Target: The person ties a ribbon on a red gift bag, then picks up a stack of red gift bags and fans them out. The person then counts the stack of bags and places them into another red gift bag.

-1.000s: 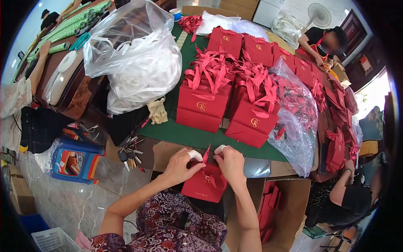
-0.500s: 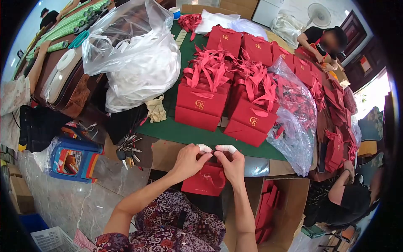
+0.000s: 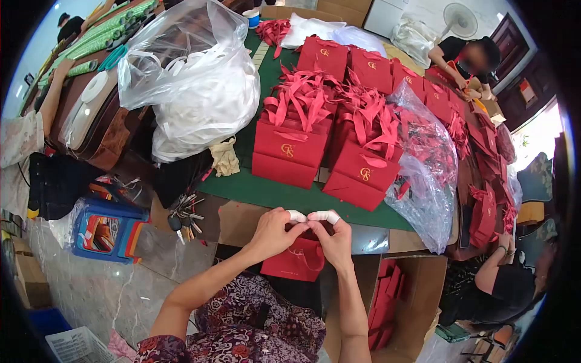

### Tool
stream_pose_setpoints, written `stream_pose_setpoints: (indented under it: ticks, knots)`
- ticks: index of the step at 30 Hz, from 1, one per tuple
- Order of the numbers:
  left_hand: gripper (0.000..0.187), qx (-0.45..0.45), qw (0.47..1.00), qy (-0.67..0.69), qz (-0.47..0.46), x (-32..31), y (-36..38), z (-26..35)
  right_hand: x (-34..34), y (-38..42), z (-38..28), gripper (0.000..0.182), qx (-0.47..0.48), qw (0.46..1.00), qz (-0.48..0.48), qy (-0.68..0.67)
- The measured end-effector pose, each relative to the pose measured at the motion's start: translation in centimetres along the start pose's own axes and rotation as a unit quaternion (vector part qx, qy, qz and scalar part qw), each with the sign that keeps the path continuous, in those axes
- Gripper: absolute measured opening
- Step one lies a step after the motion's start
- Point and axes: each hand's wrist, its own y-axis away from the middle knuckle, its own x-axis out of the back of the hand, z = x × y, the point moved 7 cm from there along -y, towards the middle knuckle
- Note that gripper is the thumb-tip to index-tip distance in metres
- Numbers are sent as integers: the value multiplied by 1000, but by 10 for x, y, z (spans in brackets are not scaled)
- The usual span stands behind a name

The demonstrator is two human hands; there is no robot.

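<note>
Rolls of green patterned material (image 3: 124, 27) lie on the brown surface at far left, with a co-worker's arm (image 3: 51, 94) reaching to them. Below, a blue plastic stool (image 3: 112, 209) stands on the floor. A large clear bag filled with white ribbon (image 3: 203, 106) occupies the left side of the green-topped table (image 3: 245, 190) and blocks the view of the surface behind it. A beige cloth (image 3: 224, 158) lies beside this bag; a bunch of keys (image 3: 186, 216) hangs by the table's near left corner. The left hand (image 3: 273, 235) is positioned before the near edge, thumb and wrapped forefinger closed in a pinch. The small red bag (image 3: 289, 269) is directly below the fingertips, between the hands and in front of the near edge, its ribbon loop to the right. The right hand (image 3: 333, 241) mirrors the left, fingertips meeting; what either pinch grips is hidden and cannot be told. Beyond the hands, two groups of finished red bags (image 3: 288, 151) obstruct the middle of the table. An open carton (image 3: 417, 302) with red pieces inside stands below the near edge, right of the hands. Crumpled clear film (image 3: 426, 212) covers the near right portion of the table.
</note>
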Motion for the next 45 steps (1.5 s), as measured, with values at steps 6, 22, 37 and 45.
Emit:
stream_pose_setpoints:
  ticks: [6, 22, 37, 45]
  knots:
    - [57, 2, 991, 130, -10, 13, 10, -3, 13, 5, -13, 5, 12, 999, 51, 3]
    - [50, 27, 972, 49, -226, -12, 78, 5, 30, -2, -17, 8, 28, 990, 121, 68]
    - [57, 105, 915, 381, -82, 20, 57, -15, -36, 120, -82, 74, 157, 906, -87, 383]
    - [56, 53, 920, 381, -70, 25, 52, 7, -13, 122, -29, 35, 108, 969, 131, 180]
